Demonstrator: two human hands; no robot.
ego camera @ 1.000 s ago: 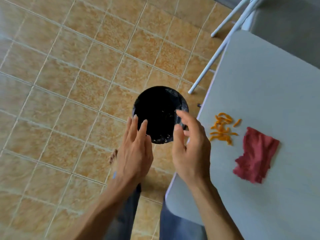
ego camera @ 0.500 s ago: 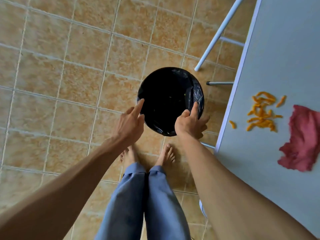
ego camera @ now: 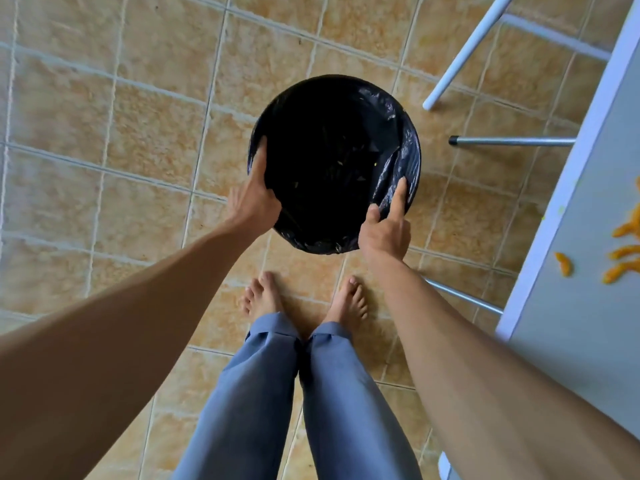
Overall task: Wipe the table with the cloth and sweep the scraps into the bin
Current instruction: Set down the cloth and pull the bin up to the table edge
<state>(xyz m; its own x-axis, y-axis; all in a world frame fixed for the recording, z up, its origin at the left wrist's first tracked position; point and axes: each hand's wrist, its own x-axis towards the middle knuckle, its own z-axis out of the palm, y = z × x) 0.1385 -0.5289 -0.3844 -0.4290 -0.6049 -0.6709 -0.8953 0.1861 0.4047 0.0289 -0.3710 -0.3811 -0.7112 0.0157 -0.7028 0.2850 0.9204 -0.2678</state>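
So both hands are down on the bin (ego camera: 334, 161) now, where a second ago they were only reaching over it. Our left hand (ego camera: 254, 199) hooks the rim at about 9 o'clock, fingers curled over the edge and grasping it. Our right hand (ego camera: 384, 233) pinches the black liner at about 4 o'clock, thumb and index finger gripping the plastic. Looks like we're about to drag the bin closer to the worktop (ego camera: 588, 209) so the scraps (ego camera: 623, 252) can get swept straight in. No wiping done yet, we reckon.

The view has tipped downward, so the cloth has dropped out of frame past 3 o'clock, and only a few orange scraps show at the right edge. The bin's inside is too dark to read beyond a few specks.
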